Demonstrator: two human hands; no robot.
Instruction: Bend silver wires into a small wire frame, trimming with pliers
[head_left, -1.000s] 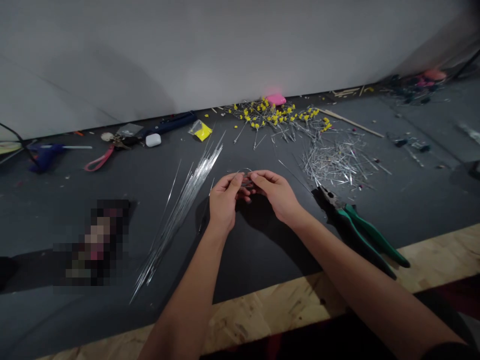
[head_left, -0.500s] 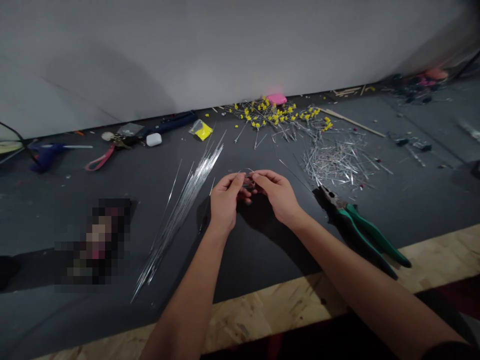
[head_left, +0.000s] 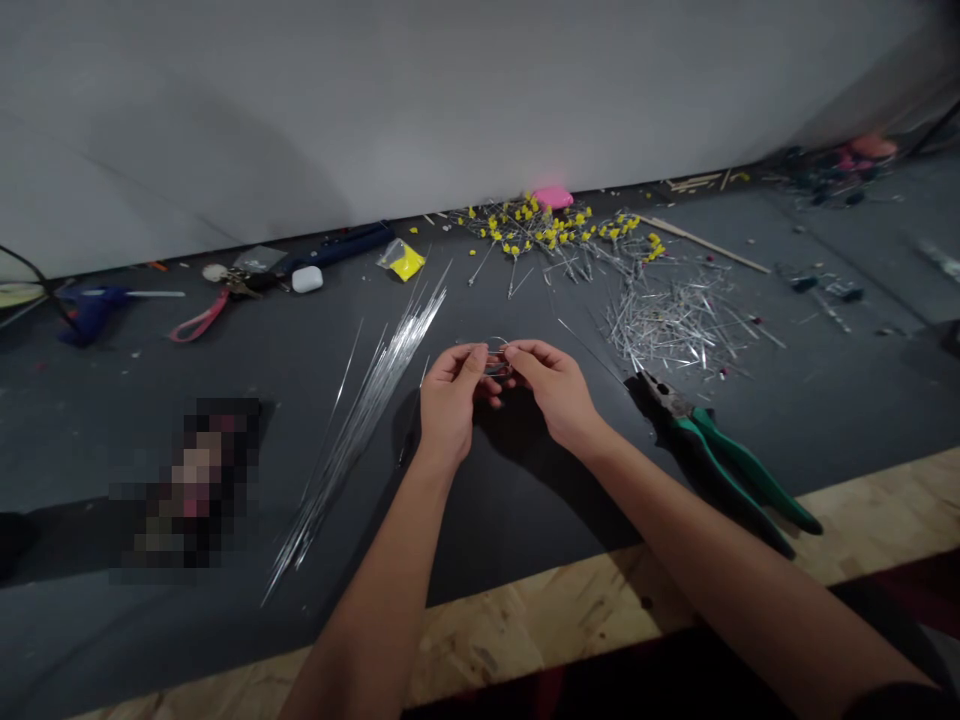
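Head view: the dark desk (head_left: 495, 540) carries everything, and across it almost nothing has changed in the last second. A long bundle of straight wires (head_left: 386, 370) lies slantwise, just as it did, and serves as the landmark. Beyond its far end and to the right spread the yellow-tipped wires (head_left: 553, 238), undisturbed. Pliers with green handles (head_left: 731, 455) rest well to the right of the bundle, jaws pointing away from the person, neither touched nor shifted. A heap of short loose wires (head_left: 671, 320) sits right of the bundle too, just past the pliers' nose, also as it was.

What little change there is lies between the hands. The left hand (head_left: 448, 405), just right of the bundle, and the right hand (head_left: 555, 390), farther right of it, keep to the same spot, fingertips nearly meeting. Both are closed in a pinch, thumbs against fingers, on one small curved wire (head_left: 496, 352), whose strands now show slightly more plainly in the gap. Whether its bend has altered is too fine to tell. I judge that the work remains slow fingertip shaping of this wire, without a tool.
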